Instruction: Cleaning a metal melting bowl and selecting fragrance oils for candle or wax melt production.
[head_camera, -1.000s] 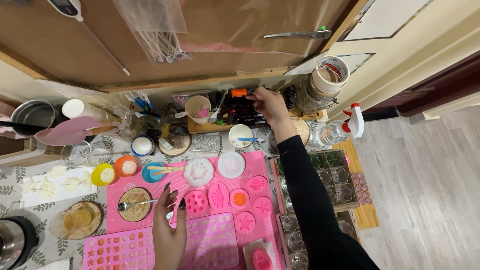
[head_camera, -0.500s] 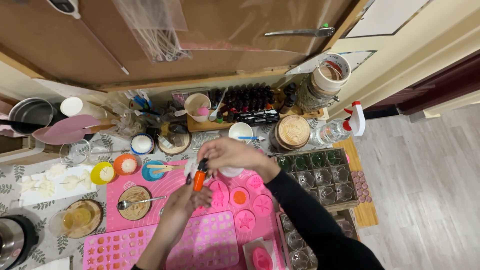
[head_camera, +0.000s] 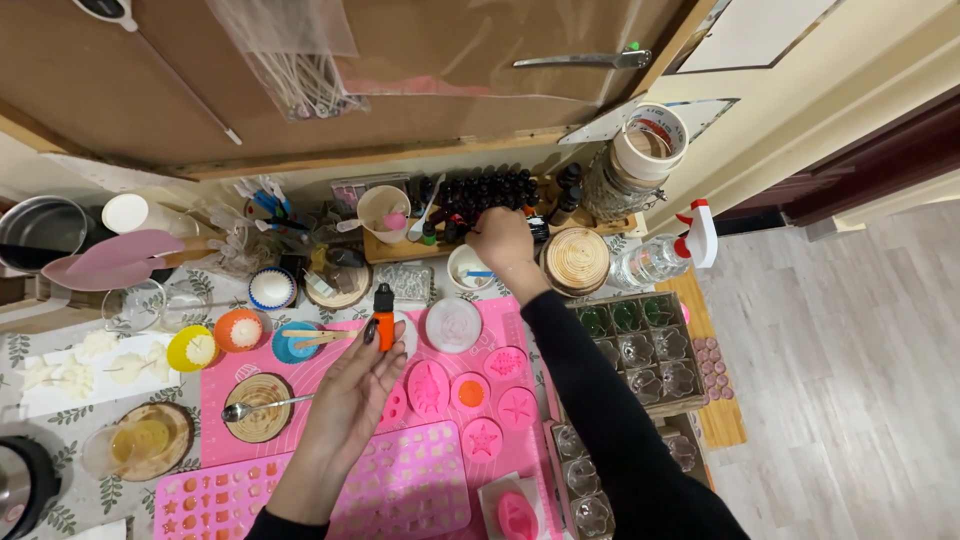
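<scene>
Right hand (head_camera: 500, 238) back at dark bottle rack (head_camera: 480, 192) by far edge, grip unclear; could topple bottles. Left hand (head_camera: 352, 385) pinches small orange dropper bottle (head_camera: 384, 318).

Clear plastic bag (head_camera: 290, 50) of thin sticks — hanging top centre, above the table

Glossy pink silicone mat (head_camera: 240, 385); rough wood coaster (head_camera: 576, 261); metal spoon (head_camera: 262, 407).

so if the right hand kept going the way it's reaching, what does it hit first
The right hand points away from the person, toward the rack of dark small bottles by the wall. It is already at them, so a bottle would likely come first, though depth is hard to judge from above.
</scene>
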